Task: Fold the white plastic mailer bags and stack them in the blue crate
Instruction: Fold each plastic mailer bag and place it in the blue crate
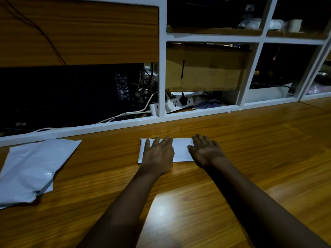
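Note:
A folded white mailer bag (180, 149) lies flat on the wooden table (197, 203), near its far edge. My left hand (158, 153) presses on the bag's left half with straight, spread fingers. My right hand (206, 151) lies flat on the bag's right end, fingers straight. A pile of unfolded white mailer bags (32, 169) sits at the table's left. No blue crate is in view.
A white shelf frame (162, 68) rises along the table's far edge. Behind it are a cardboard box (206, 68), a power strip (179, 102) with cables, and dark compartments. A wood panel (78, 33) covers the upper left.

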Demonstrator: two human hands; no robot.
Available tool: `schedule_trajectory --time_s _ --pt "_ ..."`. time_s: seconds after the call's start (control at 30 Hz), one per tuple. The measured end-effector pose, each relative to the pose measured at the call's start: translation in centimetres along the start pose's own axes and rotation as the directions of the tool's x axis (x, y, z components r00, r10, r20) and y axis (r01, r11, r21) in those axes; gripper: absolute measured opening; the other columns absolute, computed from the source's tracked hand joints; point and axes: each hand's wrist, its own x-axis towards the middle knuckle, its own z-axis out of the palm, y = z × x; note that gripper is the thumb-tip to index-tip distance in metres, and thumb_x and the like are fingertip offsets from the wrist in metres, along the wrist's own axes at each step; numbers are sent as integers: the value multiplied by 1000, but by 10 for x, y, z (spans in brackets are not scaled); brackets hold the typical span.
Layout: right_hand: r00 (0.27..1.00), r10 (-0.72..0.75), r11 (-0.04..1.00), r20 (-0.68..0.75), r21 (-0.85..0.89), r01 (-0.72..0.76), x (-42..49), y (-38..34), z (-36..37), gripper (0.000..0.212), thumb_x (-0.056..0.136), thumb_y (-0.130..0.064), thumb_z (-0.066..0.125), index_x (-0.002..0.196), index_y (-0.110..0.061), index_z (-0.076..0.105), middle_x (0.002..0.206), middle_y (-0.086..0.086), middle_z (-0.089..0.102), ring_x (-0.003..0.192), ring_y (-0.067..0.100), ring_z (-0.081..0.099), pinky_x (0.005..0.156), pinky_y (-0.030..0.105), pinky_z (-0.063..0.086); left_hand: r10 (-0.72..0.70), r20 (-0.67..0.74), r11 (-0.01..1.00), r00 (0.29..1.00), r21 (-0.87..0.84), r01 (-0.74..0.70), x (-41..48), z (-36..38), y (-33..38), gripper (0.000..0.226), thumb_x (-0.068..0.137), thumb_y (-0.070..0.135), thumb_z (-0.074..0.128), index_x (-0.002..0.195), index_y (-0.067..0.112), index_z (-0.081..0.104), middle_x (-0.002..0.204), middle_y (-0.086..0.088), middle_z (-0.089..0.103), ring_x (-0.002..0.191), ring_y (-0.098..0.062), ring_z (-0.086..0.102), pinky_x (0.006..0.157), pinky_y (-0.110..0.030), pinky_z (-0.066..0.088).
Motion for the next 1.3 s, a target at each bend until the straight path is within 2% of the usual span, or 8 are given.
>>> schedule_trajectory --time_s 0.13,0.23,0.5,0.7,0.8,0.9,1.03,1.3 --pt "1000 16 1000 2 -23 -16 -2 14 -3 62 105 -50 10 159 -22 -3 166 -3 -11 152 18 -11 122 47 -3 -24 -34 997 999 76 26 -2 -9 11 51 105 31 33 154 19 29 161 0 27 150 -28 18 119 -55 6" --pt "1000 22 999 -10 -25 -22 -4 10 0 62 105 -49 10 159 -22 -2 166 -3 -10 152 21 -11 121 52 -4 68 -63 988 996 142 -58 1 -14 40 53 99 26 43 149 13 35 157 -6 34 148 -33 21 117 -59 3" --pt "992 -111 990 -51 -91 106 -17 10 -5 66 105 -41 33 159 -20 2 167 1 -5 153 25 -6 119 62 7 68 35 998 997 10 -69 27 3 75 55 99 28 48 151 21 31 159 0 30 150 -30 16 119 -56 4" --pt "998 -53 992 45 -116 58 -12 10 -6 60 106 -44 11 158 -21 -9 165 -2 -17 152 20 -14 121 56 -2 88 62 995 994 40 -91 27 16 55 55 107 38 21 157 17 16 165 -2 12 150 -32 12 119 -50 7" --pt "997 -49 991 53 -121 55 -12 11 -6 61 106 -45 11 158 -22 -9 165 -2 -17 152 20 -14 121 56 -2 102 -40 995 994 -4 -103 26 17 50 69 100 47 7 152 8 32 160 -10 27 143 -43 29 115 -54 19" --pt "998 -40 994 52 -98 45 -12 11 -6 60 106 -44 11 158 -22 -9 165 -3 -16 152 19 -13 121 55 -3 117 -8 993 993 -5 -117 27 21 37 92 85 51 -10 150 6 35 158 -15 30 142 -44 31 115 -50 20" --pt "998 -36 994 53 -101 41 -12 11 -6 61 106 -45 13 158 -23 -9 165 -3 -16 152 19 -13 120 55 -4 30 40 999 999 -28 -29 26 17 26 59 105 44 17 155 14 25 163 -8 21 148 -34 21 120 -45 14" --pt "998 -22 997 52 -76 26 -11 10 -6 60 106 -46 13 158 -25 -6 165 -5 -14 152 18 -12 120 55 -5 -9 87 1000 996 13 8 26 13 8 57 106 43 17 156 15 22 164 -6 18 149 -29 18 121 -42 15"
